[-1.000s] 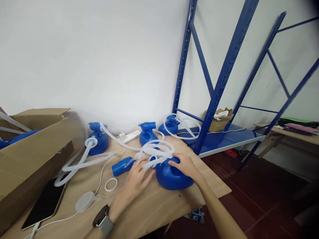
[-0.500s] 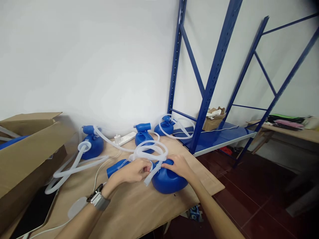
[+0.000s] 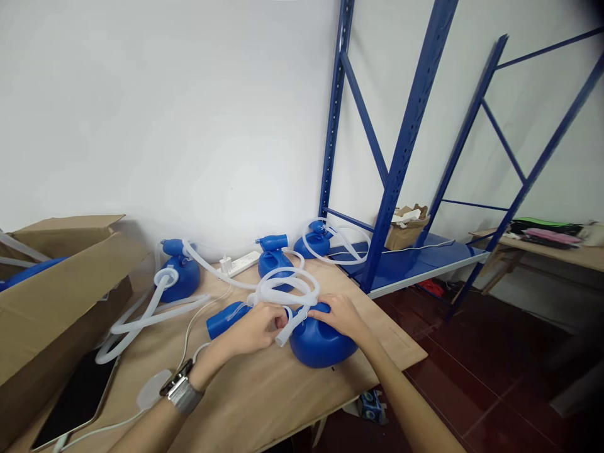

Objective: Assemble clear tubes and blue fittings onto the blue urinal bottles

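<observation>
A rounded blue plastic container [image 3: 323, 345] stands near the table's front edge, with a coiled translucent tube [image 3: 287, 290] at its upper left. The tube's cut end points toward me. My right hand [image 3: 340, 314] grips the top of this container, its fingers around the handle part. Just left of the container's neck, my left hand [image 3: 262, 327] has its fingers pinched together by the tube; what lies between them is hidden. A blue cylindrical piece [image 3: 226, 319] lies behind my left hand.
Other blue containers with tubes [image 3: 182, 277] stand along the wall. An open cardboard box [image 3: 61, 292] and a dark tablet [image 3: 78, 396] are at left. A power strip [image 3: 243, 264] lies at the back. Blue shelving [image 3: 401, 151] rises at right.
The view has shifted slightly, so the surroundings sit a little further right. Both hands keep nearly the same hold, and the tube's free end is slightly higher.
</observation>
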### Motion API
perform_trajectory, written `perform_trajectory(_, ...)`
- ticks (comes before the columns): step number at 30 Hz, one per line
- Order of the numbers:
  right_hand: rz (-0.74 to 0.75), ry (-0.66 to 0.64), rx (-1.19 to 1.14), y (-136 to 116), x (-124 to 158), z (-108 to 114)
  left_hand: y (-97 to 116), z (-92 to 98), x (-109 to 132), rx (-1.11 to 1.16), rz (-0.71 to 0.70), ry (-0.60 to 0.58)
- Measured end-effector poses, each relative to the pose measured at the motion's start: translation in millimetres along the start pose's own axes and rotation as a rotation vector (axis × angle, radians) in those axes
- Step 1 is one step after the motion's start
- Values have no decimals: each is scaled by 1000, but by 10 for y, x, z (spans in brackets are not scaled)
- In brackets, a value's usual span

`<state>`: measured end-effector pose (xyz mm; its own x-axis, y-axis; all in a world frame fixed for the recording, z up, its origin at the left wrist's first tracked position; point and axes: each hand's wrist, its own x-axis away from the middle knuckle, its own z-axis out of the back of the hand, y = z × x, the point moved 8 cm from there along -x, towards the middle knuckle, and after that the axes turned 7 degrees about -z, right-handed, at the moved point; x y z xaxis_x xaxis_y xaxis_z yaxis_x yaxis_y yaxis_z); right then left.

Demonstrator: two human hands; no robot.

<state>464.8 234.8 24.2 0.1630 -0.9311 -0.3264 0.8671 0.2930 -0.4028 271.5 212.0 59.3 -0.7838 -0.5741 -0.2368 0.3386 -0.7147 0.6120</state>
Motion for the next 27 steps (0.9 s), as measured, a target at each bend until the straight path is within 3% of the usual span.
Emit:
perform_trajectory(8, -20, 26, 3, -8, 0, 8, -144, -126, -5, 90, 180, 102)
perform_trajectory(19, 11, 16, 54, 6, 5, -37, -173, -197, -48, 101, 239, 161)
perform_trajectory(22, 15, 22, 59, 28, 15, -1, -107, -85, -19, 145, 248, 164)
perform_trajectory(27, -12, 86, 76, 147, -26, 66, 171, 348, 304, 57, 217, 167)
